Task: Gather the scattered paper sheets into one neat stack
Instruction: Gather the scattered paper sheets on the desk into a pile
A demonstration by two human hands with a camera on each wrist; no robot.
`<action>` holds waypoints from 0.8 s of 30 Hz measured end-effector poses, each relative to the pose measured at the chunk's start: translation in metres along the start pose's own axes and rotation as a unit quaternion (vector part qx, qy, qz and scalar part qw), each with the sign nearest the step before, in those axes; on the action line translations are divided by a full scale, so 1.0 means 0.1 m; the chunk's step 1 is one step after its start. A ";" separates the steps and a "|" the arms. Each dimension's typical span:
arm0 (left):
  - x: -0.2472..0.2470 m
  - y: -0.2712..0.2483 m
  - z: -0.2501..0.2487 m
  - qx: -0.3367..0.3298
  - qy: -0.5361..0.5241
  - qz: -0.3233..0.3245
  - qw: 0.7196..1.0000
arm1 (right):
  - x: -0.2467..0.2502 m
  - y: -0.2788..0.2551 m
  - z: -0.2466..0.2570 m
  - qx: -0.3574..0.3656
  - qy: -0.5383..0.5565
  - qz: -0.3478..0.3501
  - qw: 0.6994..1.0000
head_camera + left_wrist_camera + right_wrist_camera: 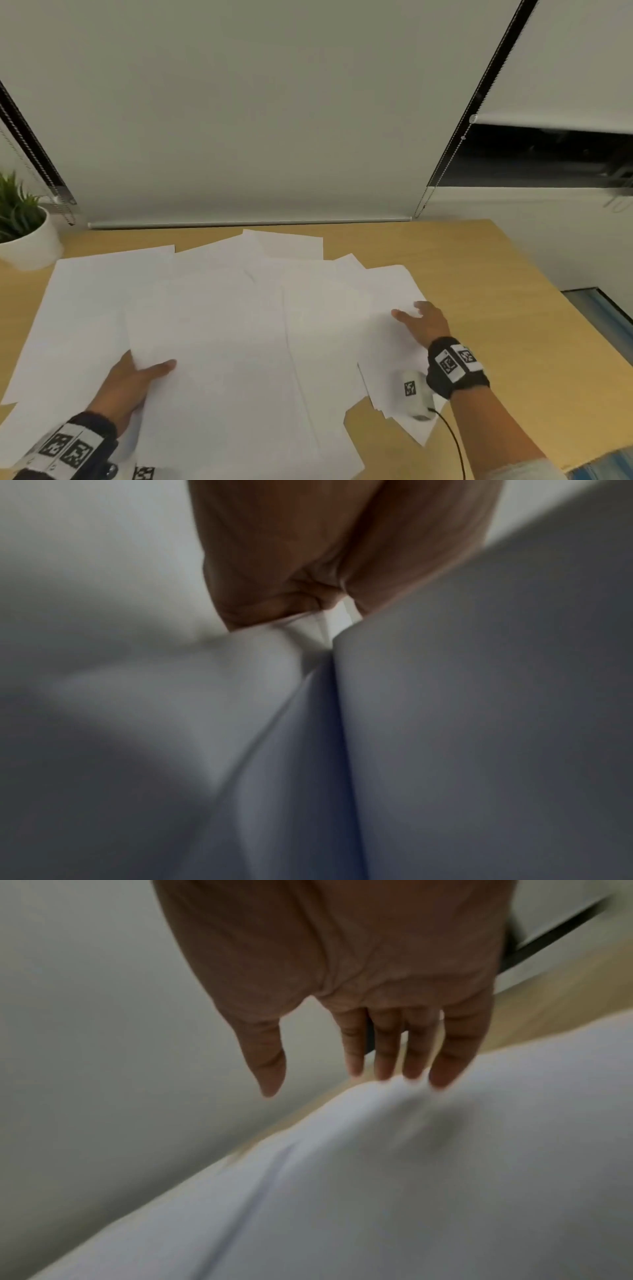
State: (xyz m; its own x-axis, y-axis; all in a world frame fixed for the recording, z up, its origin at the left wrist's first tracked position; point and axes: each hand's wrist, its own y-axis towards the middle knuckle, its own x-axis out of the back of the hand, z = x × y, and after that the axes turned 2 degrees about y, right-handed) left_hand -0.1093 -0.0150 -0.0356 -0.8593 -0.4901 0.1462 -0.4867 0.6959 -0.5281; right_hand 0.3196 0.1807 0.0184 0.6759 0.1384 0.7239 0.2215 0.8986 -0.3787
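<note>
Sheets (219, 308) lie fanned across the counter (496, 274), between both hands. Left hand (132, 387) pinches a near-left sheet corner; right hand (423, 323) rests flat, fingers extended, on the right-side sheets.

White paper sheets (219, 325) lie overlapped across the light wooden surface (479, 274). White potted green plant (24, 229) stands at ten o'clock; the window blind's bottom rail (246, 224) lies behind at twelve.
</note>
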 end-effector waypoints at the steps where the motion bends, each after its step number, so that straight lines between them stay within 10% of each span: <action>1: 0.08 0.06 0.01 0.001 0.008 -0.013 1.000 | 0.14 0.20 -0.07 -0.027 -0.013 -0.013 0.999; 12: 0.10 0.25 0.12 0.001 0.050 -0.018 0.999 | -0.38 0.30 0.11 -0.056 -0.229 0.060 0.970; 24: 0.10 0.27 0.15 -0.014 0.065 -0.032 0.997 | -0.62 0.12 0.30 -0.043 -0.197 0.077 0.976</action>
State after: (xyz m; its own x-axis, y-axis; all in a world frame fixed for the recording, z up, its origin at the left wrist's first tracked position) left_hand -0.1290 -0.0086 -0.0612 -0.8385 -0.4631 0.2873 -0.5440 0.6803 -0.4912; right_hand 0.2596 0.1950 -0.0137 0.3865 0.4335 0.8141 0.2082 0.8189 -0.5349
